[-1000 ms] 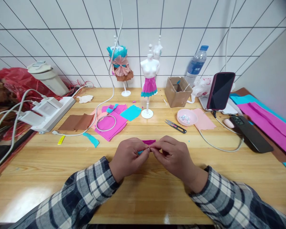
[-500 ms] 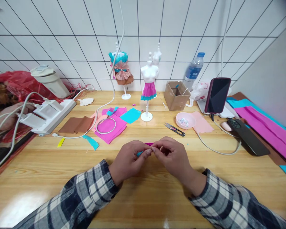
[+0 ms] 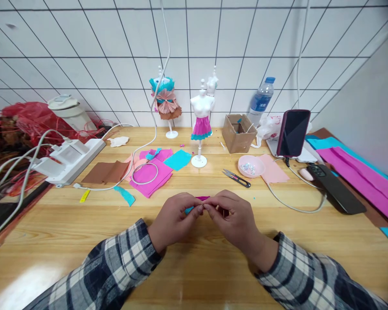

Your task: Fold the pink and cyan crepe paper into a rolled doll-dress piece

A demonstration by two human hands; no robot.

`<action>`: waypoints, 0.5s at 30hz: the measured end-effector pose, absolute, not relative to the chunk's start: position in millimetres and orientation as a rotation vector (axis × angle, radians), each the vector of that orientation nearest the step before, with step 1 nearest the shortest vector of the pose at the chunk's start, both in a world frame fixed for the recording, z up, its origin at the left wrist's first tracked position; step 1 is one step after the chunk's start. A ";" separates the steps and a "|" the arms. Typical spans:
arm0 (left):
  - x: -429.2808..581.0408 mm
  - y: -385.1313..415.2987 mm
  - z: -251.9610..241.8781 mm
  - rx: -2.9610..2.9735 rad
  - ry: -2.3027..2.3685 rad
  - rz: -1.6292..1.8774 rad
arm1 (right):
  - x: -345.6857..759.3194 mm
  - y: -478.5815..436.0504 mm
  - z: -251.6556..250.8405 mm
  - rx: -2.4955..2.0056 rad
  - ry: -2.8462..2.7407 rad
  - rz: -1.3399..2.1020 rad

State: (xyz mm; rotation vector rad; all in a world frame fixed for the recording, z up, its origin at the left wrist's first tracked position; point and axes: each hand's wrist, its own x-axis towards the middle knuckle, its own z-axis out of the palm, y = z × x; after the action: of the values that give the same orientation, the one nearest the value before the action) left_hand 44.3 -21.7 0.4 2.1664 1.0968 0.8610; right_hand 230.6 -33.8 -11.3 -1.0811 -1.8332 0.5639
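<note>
My left hand [image 3: 176, 219] and my right hand [image 3: 236, 219] meet above the table, both closed in a pinch. Between their fingertips is a gathered piece of magenta crepe paper [image 3: 202, 198]; a bit of blue shows beside the left fingers. Most of it is hidden behind the hands. Straight beyond them stands a white mini dress form [image 3: 203, 104] wearing a magenta skirt with a blue hem [image 3: 201, 128]. Thread snips [image 3: 241, 180] lie beyond my right hand. Magenta sheets [image 3: 148, 183] and a blue strip [image 3: 125, 196] lie beyond my left hand.
At left are a power strip [image 3: 76, 161], a white cable and brown paper [image 3: 103, 172]. A pink bowl [image 3: 261, 167] of shiny bits, a cardboard box [image 3: 237, 140], a bottle [image 3: 261, 100] and phones [image 3: 293, 133] stand or lie at right. A dressed form [image 3: 166, 105] stands behind.
The view has tilted up slightly, so things sit lower in the picture. Another person's hand at the far left has left view. My hands keep pinching the crepe paper with little movement.
</note>
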 end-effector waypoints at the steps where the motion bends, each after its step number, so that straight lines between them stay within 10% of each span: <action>1: 43.9 -22.0 0.9 2.159 1.093 0.861 | 230.7 -34.3 -11.0 -1.074 -1.840 0.564; 15: 48.7 -22.3 0.8 2.131 1.196 0.870 | 231.9 -34.1 -13.9 -1.050 -1.933 0.405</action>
State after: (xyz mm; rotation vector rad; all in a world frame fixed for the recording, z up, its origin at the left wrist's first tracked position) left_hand 48.7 -22.3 0.8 2.1311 1.1958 0.8704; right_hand 231.9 -34.1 -13.9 -1.0503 -1.9332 0.4054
